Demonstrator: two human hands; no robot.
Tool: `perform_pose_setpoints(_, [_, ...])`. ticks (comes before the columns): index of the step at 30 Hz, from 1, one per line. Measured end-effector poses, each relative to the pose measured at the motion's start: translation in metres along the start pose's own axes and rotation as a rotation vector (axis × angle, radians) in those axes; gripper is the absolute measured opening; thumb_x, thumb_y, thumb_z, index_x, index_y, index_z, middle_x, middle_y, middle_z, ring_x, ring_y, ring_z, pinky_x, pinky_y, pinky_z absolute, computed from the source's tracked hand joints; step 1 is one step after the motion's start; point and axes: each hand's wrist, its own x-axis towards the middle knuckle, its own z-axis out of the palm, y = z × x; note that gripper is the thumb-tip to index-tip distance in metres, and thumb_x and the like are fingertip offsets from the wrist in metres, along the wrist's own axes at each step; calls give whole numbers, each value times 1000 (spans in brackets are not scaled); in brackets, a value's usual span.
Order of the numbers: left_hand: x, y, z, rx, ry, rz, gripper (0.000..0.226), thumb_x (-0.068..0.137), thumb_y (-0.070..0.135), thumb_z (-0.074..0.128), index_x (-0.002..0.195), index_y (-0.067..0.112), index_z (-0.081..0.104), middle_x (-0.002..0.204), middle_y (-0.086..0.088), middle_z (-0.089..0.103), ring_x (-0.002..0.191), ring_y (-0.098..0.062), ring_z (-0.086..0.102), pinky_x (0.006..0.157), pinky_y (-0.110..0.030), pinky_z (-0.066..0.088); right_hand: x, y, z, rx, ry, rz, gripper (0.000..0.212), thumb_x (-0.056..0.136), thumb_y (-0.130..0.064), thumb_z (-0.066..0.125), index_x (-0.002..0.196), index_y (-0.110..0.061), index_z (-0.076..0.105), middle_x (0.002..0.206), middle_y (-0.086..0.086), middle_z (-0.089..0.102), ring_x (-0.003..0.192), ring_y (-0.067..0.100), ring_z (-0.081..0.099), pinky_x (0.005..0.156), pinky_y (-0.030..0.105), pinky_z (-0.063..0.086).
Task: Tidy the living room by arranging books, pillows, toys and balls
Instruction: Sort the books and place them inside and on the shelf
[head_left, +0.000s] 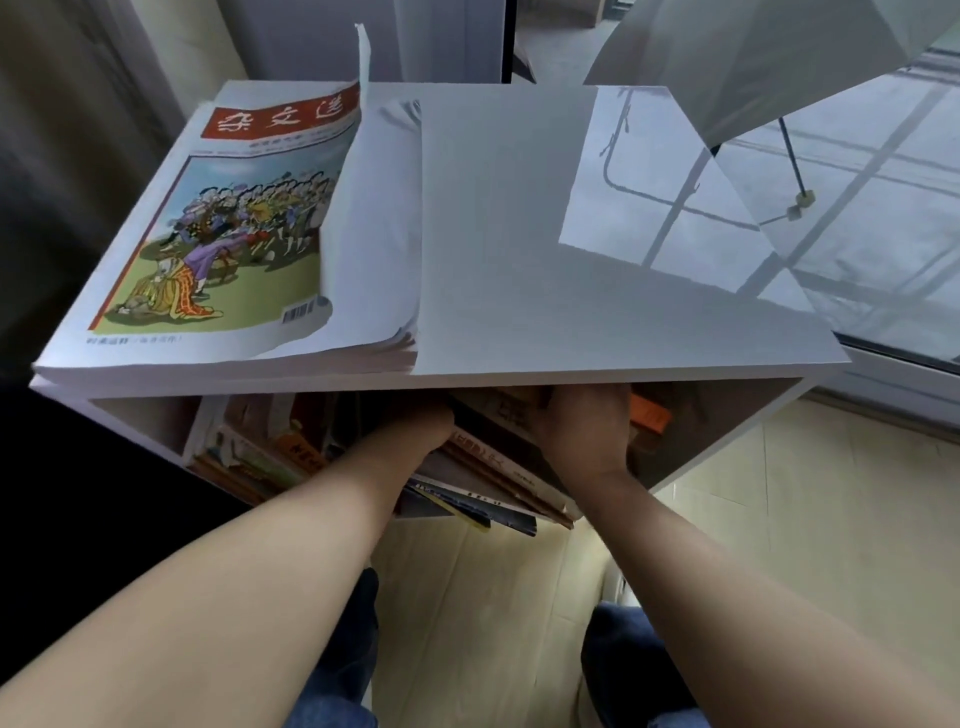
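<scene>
A white cabinet (571, 291) stands in front of me with an open compartment below its top. Both my arms reach into that compartment. My left hand (421, 439) grips the left side of a tilted stack of books (493, 470), its fingertips hidden behind them. On the stack's right side, my right hand (584, 434) holds the books, with its fingers running up into the shadow under the top. The stack's lower ends stick out past the shelf front. More books (249, 457) lean at the compartment's left, and an orange book (649, 415) shows behind my right hand.
A thick magazine (218, 228) with a red title band and curling cover lies on the cabinet top's left half. A white umbrella (779, 57) stands open at the upper right, beside a window. Pale floor tiles (810, 509) lie below, dark curtains at the left.
</scene>
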Motion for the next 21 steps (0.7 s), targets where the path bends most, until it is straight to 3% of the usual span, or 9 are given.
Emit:
perform_pose_setpoints(2, [1, -2, 1, 41, -3, 11, 25, 100, 9, 34, 116, 3, 52, 120, -17, 54, 109, -28, 52, 92, -30, 41, -19, 6, 13, 30, -180, 53, 49, 43, -3, 85, 89, -3, 66, 77, 15, 68, 70, 39, 65, 62, 41, 53])
perform_pose_setpoints(5, [2, -7, 5, 102, -1, 37, 25, 98, 9, 38, 120, 4, 49, 125, -16, 51, 116, -28, 49, 94, -29, 40, -50, 12, 28, 98, -470, 227, 48, 76, -14, 69, 121, -12, 53, 111, 8, 61, 102, 30, 57, 83, 39, 47])
perform_pose_setpoints(9, [5, -11, 8, 79, -6, 53, 27, 97, 7, 39, 123, 6, 48, 124, -14, 51, 115, -27, 49, 88, -26, 37, -57, 15, 33, 160, -421, 295, 44, 80, -15, 66, 122, -13, 53, 116, 5, 60, 109, 26, 54, 92, 41, 45])
perform_pose_setpoints(13, [11, -11, 11, -17, -22, 44, 22, 99, 13, 39, 117, 9, 51, 117, -11, 54, 92, -17, 47, 78, -24, 36, -55, 19, 29, 185, -424, 295, 48, 77, -13, 66, 123, -13, 53, 117, 6, 58, 113, 27, 50, 95, 40, 36])
perform_pose_setpoints(19, [16, -13, 18, -59, -50, 18, 19, 97, 18, 46, 110, 10, 56, 112, -12, 59, 101, -24, 57, 82, -29, 45, -57, 23, 25, 198, -443, 279, 48, 80, -14, 66, 126, -14, 51, 120, 4, 56, 117, 25, 47, 98, 37, 30])
perform_pose_setpoints(21, [16, -13, 19, -85, -93, -14, 16, 97, 17, 45, 104, 8, 56, 109, -15, 61, 99, -25, 60, 77, -29, 45, -57, 24, 24, 204, -443, 287, 46, 80, -13, 66, 124, -12, 52, 119, 5, 57, 117, 26, 48, 98, 38, 30])
